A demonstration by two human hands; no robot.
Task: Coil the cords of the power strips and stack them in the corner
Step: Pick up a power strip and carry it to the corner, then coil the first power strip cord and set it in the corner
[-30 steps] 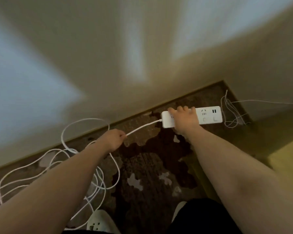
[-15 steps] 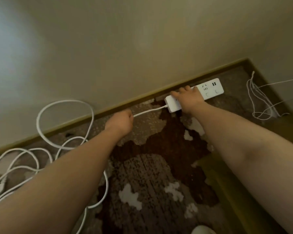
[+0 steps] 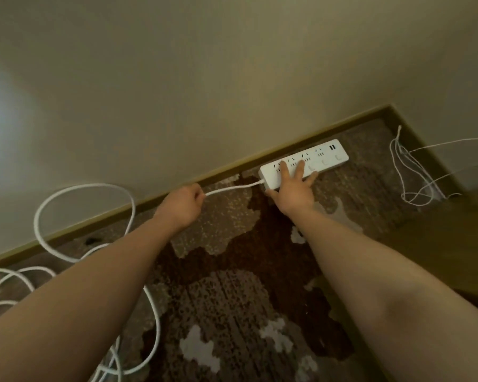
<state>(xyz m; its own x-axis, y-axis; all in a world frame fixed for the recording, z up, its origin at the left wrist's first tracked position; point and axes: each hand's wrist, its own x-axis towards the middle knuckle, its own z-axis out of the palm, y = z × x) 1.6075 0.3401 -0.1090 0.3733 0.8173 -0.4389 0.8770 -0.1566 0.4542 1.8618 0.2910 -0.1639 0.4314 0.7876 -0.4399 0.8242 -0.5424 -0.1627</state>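
A white power strip (image 3: 326,158) lies on the patterned carpet along the baseboard, near the room's corner. My right hand (image 3: 294,188) lies flat on its left half with the fingers spread straight. Its thick white cord (image 3: 232,188) runs left from the strip's end into my left hand (image 3: 181,206), which grips it in a fist. Beyond that fist the cord trails off in loose loops (image 3: 86,216) over the floor at the left.
A beige wall with a baseboard (image 3: 149,201) runs diagonally to the corner at the upper right. A tangle of thin white wire (image 3: 414,175) lies in that corner. The brown patterned carpet (image 3: 232,312) fills the foreground.
The right hand has gone from curled over the strip to flat with fingers spread. The strip now lies closer to the baseboard. The left hand still grips the cord.
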